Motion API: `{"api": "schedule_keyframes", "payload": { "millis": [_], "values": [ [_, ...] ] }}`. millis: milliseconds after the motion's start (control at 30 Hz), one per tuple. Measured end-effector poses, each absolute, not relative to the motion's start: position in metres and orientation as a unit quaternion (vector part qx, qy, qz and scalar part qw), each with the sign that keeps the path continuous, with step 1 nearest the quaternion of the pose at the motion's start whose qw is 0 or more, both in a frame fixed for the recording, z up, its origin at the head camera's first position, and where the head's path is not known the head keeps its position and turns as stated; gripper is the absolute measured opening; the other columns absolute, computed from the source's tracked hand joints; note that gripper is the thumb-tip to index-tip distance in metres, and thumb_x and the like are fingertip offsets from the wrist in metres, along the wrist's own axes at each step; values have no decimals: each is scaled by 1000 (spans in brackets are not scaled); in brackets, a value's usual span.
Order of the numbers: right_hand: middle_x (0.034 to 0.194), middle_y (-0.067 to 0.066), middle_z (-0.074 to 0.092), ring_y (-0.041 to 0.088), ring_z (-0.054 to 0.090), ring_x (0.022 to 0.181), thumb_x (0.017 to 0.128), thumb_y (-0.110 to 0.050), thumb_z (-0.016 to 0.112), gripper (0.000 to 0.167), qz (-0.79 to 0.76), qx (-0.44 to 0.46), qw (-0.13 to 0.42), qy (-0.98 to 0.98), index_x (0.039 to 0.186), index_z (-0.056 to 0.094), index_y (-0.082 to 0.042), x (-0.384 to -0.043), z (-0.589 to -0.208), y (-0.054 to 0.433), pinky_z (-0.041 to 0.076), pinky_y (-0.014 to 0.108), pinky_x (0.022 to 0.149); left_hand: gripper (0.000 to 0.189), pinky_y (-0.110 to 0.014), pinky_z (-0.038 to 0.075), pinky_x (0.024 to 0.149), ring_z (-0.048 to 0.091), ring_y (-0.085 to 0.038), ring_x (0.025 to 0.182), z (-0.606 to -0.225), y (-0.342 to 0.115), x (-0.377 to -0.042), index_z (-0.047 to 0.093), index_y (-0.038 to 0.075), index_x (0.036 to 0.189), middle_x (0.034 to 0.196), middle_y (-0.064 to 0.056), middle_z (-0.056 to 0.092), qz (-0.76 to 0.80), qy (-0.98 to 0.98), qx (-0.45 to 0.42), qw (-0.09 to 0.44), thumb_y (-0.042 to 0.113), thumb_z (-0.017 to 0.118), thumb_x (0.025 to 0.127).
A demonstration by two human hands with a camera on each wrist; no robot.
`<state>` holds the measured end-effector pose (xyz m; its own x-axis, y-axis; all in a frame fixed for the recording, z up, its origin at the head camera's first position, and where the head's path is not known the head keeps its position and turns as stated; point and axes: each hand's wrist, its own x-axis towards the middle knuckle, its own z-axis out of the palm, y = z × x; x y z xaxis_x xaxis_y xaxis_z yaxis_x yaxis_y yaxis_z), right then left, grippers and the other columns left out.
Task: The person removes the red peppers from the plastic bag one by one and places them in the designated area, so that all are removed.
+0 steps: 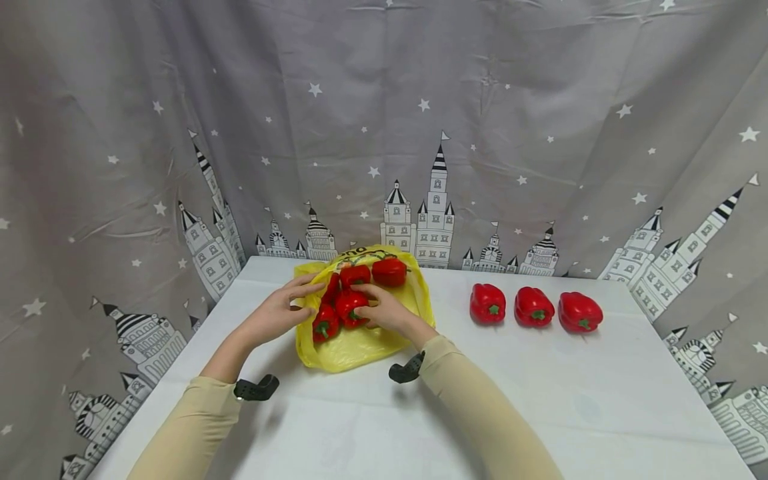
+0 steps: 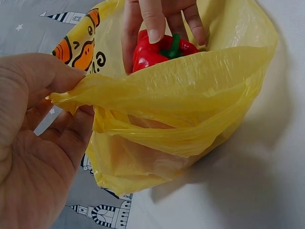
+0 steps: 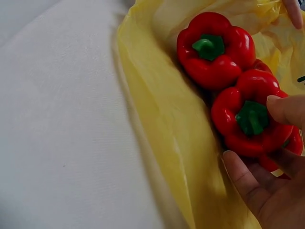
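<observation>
A yellow plastic bag point(image 1: 366, 350) lies with its mouth spread toward me, several red bell peppers inside. My left hand point(image 1: 279, 315) pinches the bag's left rim between thumb and fingers, clearest in the left wrist view, where the gathered plastic point(image 2: 83, 93) bunches at the thumb. Reaching into the bag, my right hand point(image 1: 387, 310) holds a red bell pepper point(image 3: 252, 117) with a green stem, thumb on one side and fingers around the other. Against it sits another bell pepper point(image 3: 214, 52). Farther back in the bag rests one more bell pepper point(image 1: 390, 272).
Three red bell peppers stand in a row on the white table to the right: a left one point(image 1: 487, 303), a middle one point(image 1: 534, 307) and a right one point(image 1: 579, 312). Behind the table hangs a grey curtain point(image 1: 384, 100) printed with castles and stars.
</observation>
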<state>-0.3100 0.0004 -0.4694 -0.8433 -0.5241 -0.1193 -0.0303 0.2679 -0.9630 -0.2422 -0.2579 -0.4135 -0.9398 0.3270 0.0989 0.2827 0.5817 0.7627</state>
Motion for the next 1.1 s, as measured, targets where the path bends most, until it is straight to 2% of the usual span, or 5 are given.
{"api": "schedule_keyframes", "payload": {
  "millis": [367,800,967,1100],
  "values": [
    [150,10,49,25,63,114,99,-20,69,52,-563,-202,197,777,149,54,-24,-302,-470,11,60,39,84,52,-59,41,109,20,-38,152,-413,-257,-242,56,10,148,165,-7,29,421,889,176,24,11,64,97],
    [145,10,51,27,66,96,98,-25,71,55,-556,-192,183,787,150,52,-24,-296,-472,23,59,42,81,52,-58,41,110,22,-37,152,-414,-257,-242,56,9,148,165,-5,30,423,889,176,25,9,64,97],
    [146,11,50,24,62,107,97,-24,72,62,-541,-203,171,798,154,47,-25,-298,-474,22,59,40,80,51,-59,41,109,21,-39,152,-414,-258,-243,56,8,148,165,-8,30,422,888,179,24,9,64,97],
    [145,12,50,28,60,116,95,-17,71,68,-538,-211,163,800,156,44,-23,-301,-475,22,59,38,81,51,-60,40,110,20,-39,152,-414,-258,-243,57,8,147,165,-9,30,426,886,181,23,10,65,97]
  ]
}}
